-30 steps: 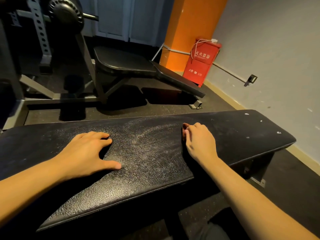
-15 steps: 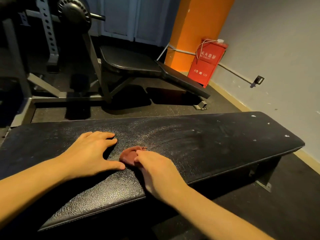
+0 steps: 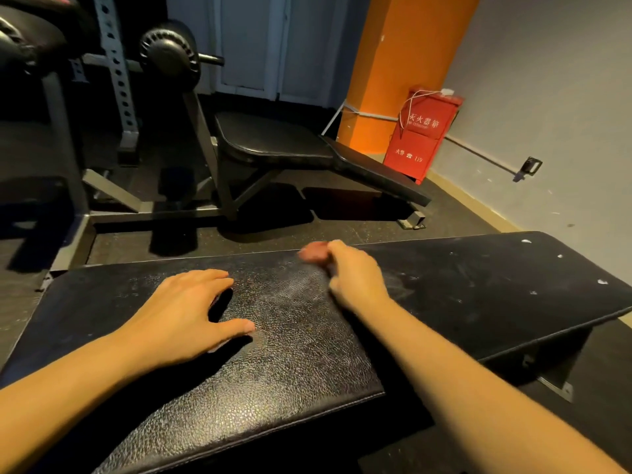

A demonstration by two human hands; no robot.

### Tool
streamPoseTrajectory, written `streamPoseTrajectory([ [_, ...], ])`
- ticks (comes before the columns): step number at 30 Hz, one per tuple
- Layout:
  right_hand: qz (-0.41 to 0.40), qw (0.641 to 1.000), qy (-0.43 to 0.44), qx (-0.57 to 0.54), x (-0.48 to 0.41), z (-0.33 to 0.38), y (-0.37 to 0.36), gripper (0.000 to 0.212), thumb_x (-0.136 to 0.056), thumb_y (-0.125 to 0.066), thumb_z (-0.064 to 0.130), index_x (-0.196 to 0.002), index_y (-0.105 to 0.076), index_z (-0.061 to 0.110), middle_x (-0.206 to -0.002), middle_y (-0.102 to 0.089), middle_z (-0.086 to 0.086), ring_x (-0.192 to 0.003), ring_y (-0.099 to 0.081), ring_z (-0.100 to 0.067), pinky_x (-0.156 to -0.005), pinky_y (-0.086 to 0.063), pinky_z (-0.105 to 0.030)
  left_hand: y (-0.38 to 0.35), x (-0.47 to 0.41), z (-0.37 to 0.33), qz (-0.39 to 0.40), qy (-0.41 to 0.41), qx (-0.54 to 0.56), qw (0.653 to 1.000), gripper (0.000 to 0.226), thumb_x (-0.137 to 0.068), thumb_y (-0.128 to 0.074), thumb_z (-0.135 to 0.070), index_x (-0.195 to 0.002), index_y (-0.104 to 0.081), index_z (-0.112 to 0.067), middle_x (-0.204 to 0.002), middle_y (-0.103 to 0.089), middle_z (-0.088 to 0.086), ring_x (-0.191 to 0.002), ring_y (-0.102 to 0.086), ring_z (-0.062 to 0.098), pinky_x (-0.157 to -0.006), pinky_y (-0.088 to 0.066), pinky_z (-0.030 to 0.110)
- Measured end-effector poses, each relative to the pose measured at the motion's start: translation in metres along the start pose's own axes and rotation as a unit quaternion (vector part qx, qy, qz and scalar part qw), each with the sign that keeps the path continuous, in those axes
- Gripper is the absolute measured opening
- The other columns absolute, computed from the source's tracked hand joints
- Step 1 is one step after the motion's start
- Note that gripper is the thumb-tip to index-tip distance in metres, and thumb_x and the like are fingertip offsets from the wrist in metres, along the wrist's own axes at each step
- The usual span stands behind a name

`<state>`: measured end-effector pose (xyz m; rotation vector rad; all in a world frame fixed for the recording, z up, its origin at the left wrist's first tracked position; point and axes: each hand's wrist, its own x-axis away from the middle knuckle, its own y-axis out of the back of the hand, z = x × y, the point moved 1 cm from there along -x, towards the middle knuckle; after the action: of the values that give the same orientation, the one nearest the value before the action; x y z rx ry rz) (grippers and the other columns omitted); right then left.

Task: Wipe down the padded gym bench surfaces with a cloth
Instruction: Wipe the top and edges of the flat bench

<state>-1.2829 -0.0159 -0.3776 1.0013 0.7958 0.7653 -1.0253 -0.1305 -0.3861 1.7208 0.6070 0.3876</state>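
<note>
One long padded counter (image 3: 478, 302) filled the lower frame from eight o'clock to three o'clock. It was black, pebble-grained vinyl with a stitched near edge, a pale dusty smear (image 3: 297, 289) at its middle and white flecks (image 3: 526, 241) toward three o'clock. Beyond it, at twelve o'clock, stood a second bench (image 3: 273, 138) with smoother black pads on a steel frame. A red box (image 3: 424, 131) sat against the wall at one o'clock.

The left hand (image 3: 184, 313) lay flat on the pad at seven o'clock of the cloth, fingers straight and spread, holding nothing. The right hand (image 3: 355, 278) had its fingers curled round a small reddish cloth (image 3: 313, 251), which was blurred and touched the counter's far edge near the middle.

The cloth looked soft, light and limp. It would likely bunch or slip out unless balled in the palm and pressed down. The grained vinyl seemed firm but giving, and its texture would probably trap dust, so firm strokes suited it.
</note>
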Motion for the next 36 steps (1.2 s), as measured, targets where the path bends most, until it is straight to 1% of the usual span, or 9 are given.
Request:
streamPoseTrajectory([
  [2, -0.059, 0.988, -0.142, 0.014, -0.016, -0.023, 0.008, 0.035, -0.089, -0.057, 0.004, -0.121, -0.059, 0.018, -0.116, -0.069, -0.014, -0.109, -0.063, -0.038, -0.074, -0.04, -0.035, -0.001, 0.0, -0.002, 0.01, -0.004, -0.008, 1.0, 0.129, -0.054, -0.02, -0.106, -0.152, -0.048, -0.026, -0.161, -0.04, -0.008, -0.149, -0.036, 0.013, -0.123, -0.029, 0.038],
  [6, 0.054, 0.991, 0.119, -0.041, 0.012, 0.037, -0.026, 0.028, -0.09, -0.06, 0.01, -0.116, -0.062, 0.021, -0.115, -0.072, -0.008, -0.105, -0.064, -0.036, -0.086, -0.052, -0.041, -0.005, -0.014, -0.01, 0.001, -0.011, -0.014, 1.0, 0.131, -0.049, -0.02, -0.107, -0.146, -0.055, -0.026, -0.156, -0.047, -0.006, -0.145, -0.041, 0.016, -0.119, -0.031, 0.038],
  [8, 0.063, 0.989, 0.133, -0.029, -0.004, 0.024, -0.024, 0.024, -0.094, -0.059, 0.013, -0.117, -0.059, 0.019, -0.113, -0.071, -0.01, -0.102, -0.064, -0.039, -0.084, -0.053, -0.045, -0.009, -0.021, -0.008, -0.005, -0.009, -0.024, 1.0, 0.141, -0.045, -0.007, -0.111, -0.146, -0.055, -0.025, -0.156, -0.048, -0.006, -0.144, -0.042, 0.016, -0.119, -0.032, 0.037],
  [14, -0.017, 0.99, -0.093, 0.11, -0.039, -0.103, 0.021, 0.036, -0.085, -0.059, 0.007, -0.12, -0.054, 0.015, -0.11, -0.07, -0.019, -0.101, -0.064, -0.042, -0.072, -0.046, -0.041, -0.02, -0.018, -0.008, -0.027, -0.018, -0.047, 0.998, 0.128, -0.06, -0.01, -0.107, -0.145, -0.058, -0.024, -0.153, -0.05, -0.007, -0.142, -0.045, 0.015, -0.119, -0.034, 0.039],
  [19, -0.112, 0.957, -0.262, 0.058, 0.007, -0.147, 0.042, 0.022, -0.088, -0.058, 0.011, -0.11, -0.058, 0.014, -0.104, -0.069, -0.022, -0.094, -0.064, -0.043, -0.076, -0.05, -0.044, -0.02, -0.02, -0.009, -0.014, -0.019, -0.049, 0.998, 0.122, -0.063, -0.016, -0.105, -0.146, -0.056, -0.025, -0.155, -0.048, -0.006, -0.144, -0.042, 0.015, -0.122, -0.031, 0.04],
  [25, 0.008, 0.998, 0.051, -0.045, 0.1, 0.001, 0.006, 0.024, -0.089, -0.06, 0.012, -0.11, -0.063, 0.022, -0.11, -0.072, -0.002, -0.1, -0.066, -0.028, -0.088, -0.053, -0.039, -0.015, -0.021, -0.027, 0.004, -0.026, -0.034, 0.999, 0.116, -0.061, -0.024, -0.096, -0.148, -0.053, -0.025, -0.157, -0.047, -0.004, -0.145, -0.041, 0.016, -0.122, -0.03, 0.039],
  [28, 0.03, 0.994, 0.097, -0.025, 0.114, -0.024, 0.021, 0.029, -0.086, -0.058, 0.016, -0.113, -0.061, 0.024, -0.113, -0.072, -0.003, -0.103, -0.066, -0.032, -0.088, -0.055, -0.044, -0.012, -0.01, -0.033, 0.011, -0.039, -0.032, 0.999, 0.115, -0.061, -0.023, -0.094, -0.148, -0.053, -0.026, -0.157, -0.046, -0.006, -0.145, -0.04, 0.015, -0.121, -0.029, 0.037],
  [33, -0.063, 0.973, -0.205, 0.082, 0.093, -0.143, 0.074, 0.017, -0.091, -0.059, 0.015, -0.107, -0.058, 0.018, -0.105, -0.071, -0.02, -0.096, -0.064, -0.044, -0.074, -0.048, -0.043, -0.002, 0.008, -0.041, 0.044, -0.067, -0.014, 0.997, 0.14, -0.047, -0.006, -0.111, -0.148, -0.053, -0.026, -0.155, -0.046, -0.007, -0.144, -0.041, 0.015, -0.118, -0.033, 0.037],
  [36, -0.08, 0.967, -0.226, 0.088, 0.107, -0.127, 0.07, 0.024, -0.092, -0.058, 0.013, -0.114, -0.062, 0.02, -0.109, -0.071, -0.018, -0.101, -0.064, -0.042, -0.079, -0.047, -0.043, -0.002, 0.015, -0.05, 0.057, -0.082, 0.007, 0.995, 0.142, -0.044, -0.004, -0.111, -0.148, -0.052, -0.027, -0.153, -0.047, -0.009, -0.141, -0.042, 0.014, -0.116, -0.034, 0.036],
])
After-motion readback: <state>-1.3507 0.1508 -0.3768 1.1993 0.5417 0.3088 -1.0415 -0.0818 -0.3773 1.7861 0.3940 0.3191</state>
